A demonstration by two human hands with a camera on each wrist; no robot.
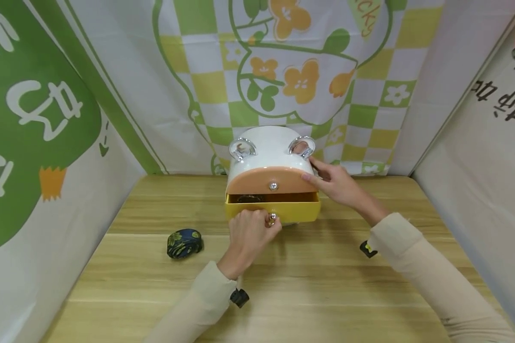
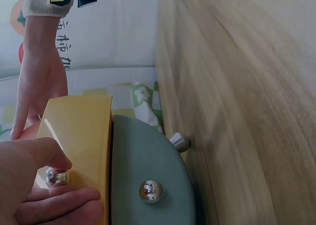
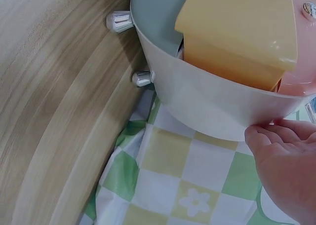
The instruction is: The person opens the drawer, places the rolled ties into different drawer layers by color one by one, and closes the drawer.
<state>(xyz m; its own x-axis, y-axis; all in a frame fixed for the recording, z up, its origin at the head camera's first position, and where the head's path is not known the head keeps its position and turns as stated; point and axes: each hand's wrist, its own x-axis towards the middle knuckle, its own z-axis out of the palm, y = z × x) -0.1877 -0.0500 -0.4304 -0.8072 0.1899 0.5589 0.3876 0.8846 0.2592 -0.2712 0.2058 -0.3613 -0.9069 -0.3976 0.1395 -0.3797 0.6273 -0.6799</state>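
Observation:
A small white drawer cabinet with silver ears stands at the back of the table. Its yellow middle drawer is pulled part way out, and something dark lies inside at the left. My left hand pinches the silver knob of that drawer between thumb and fingers. On the cabinet's right side rests my right hand, its thumb near the edge of the orange top drawer. In the right wrist view the right hand's fingers touch the white side wall. The green bottom drawer is closed.
A rolled dark necktie with a yellow-green pattern lies on the wooden table, left of the left hand. Behind the cabinet hangs a checked cloth. Printed side panels flank the table.

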